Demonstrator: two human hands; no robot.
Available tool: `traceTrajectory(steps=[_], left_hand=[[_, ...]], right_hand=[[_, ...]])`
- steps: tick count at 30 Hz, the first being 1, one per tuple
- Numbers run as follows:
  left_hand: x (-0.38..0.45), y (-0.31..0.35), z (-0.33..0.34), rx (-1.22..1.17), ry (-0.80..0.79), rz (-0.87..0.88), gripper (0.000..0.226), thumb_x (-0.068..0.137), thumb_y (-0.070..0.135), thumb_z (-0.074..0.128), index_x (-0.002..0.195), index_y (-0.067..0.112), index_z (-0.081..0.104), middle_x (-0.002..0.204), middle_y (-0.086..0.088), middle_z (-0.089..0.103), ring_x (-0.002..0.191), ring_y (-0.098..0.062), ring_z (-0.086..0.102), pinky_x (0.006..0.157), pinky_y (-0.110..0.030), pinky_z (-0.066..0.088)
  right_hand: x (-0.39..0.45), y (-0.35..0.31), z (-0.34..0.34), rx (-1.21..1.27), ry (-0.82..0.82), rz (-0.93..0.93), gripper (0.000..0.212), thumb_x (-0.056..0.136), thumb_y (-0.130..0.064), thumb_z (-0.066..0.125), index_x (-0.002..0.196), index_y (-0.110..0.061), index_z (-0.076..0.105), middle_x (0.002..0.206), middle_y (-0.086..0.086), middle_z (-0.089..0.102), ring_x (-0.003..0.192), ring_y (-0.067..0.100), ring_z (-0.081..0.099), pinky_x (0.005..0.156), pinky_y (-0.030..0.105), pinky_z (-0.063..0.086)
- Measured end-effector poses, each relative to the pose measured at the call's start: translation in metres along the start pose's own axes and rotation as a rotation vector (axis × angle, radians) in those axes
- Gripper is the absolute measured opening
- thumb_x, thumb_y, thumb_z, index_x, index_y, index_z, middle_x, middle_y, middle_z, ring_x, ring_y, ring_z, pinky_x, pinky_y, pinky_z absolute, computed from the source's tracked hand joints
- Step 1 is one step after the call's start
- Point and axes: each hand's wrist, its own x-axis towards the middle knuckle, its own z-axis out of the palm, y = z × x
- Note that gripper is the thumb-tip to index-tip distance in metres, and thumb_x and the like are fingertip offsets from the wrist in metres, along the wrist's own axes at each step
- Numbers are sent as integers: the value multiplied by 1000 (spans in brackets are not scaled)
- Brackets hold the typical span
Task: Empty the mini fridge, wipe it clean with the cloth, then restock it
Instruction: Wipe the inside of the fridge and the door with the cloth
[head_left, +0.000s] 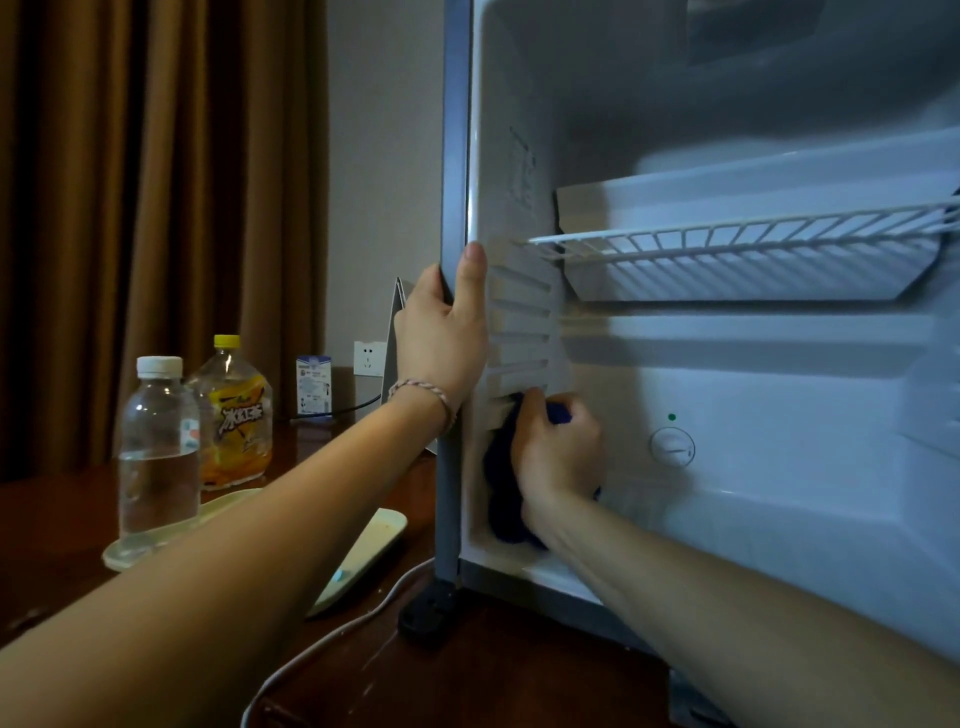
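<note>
The dark blue cloth is soft and limp, best bunched in the palm; my right hand grips it so, pressed to the ribbed left inner wall of the mini fridge, low down. At eleven o'clock from it, my left hand clasps the cabinet's front edge. The water bottle and iced tea bottle stand on the counter at nine o'clock.

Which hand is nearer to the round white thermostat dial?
Right. The right hand presses the dark blue cloth just left of the dial; the left hand grips the fridge's front edge, farther away.
</note>
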Motion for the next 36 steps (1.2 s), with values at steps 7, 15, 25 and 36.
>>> traceTrajectory(steps=[7,15,25,36], left_hand=[[0,-1,2,16,18,8,46,100,51,46,68,19,37,59,6,38,44,1,38,43,-9,32],[0,-5,1,10,-9,-2,46,98,55,45,73,16,44,61,3,41,49,-3,36,46,-13,33],[0,0,-2,8,-16,-8,48,98,56,45,73,15,44,61,3,41,48,-3,35,45,-12,32],[-2,4,-1,6,8,-7,46,100,52,47,69,17,41,59,5,39,44,0,37,44,-10,32]], right_hand=[[58,15,3,-59,-8,60,25,87,-38,55,75,-17,63,82,7,68,84,32,62,74,32,42],[48,3,-7,55,-12,175,24,88,-30,60,68,-17,62,74,5,66,79,30,62,72,31,45],[-30,-12,-19,167,-177,-72,28,72,-57,60,75,-30,63,72,-2,67,72,18,67,70,42,59],[-28,-12,-26,262,-293,-56,21,84,-35,70,77,-17,63,79,10,67,74,22,66,70,37,56]])
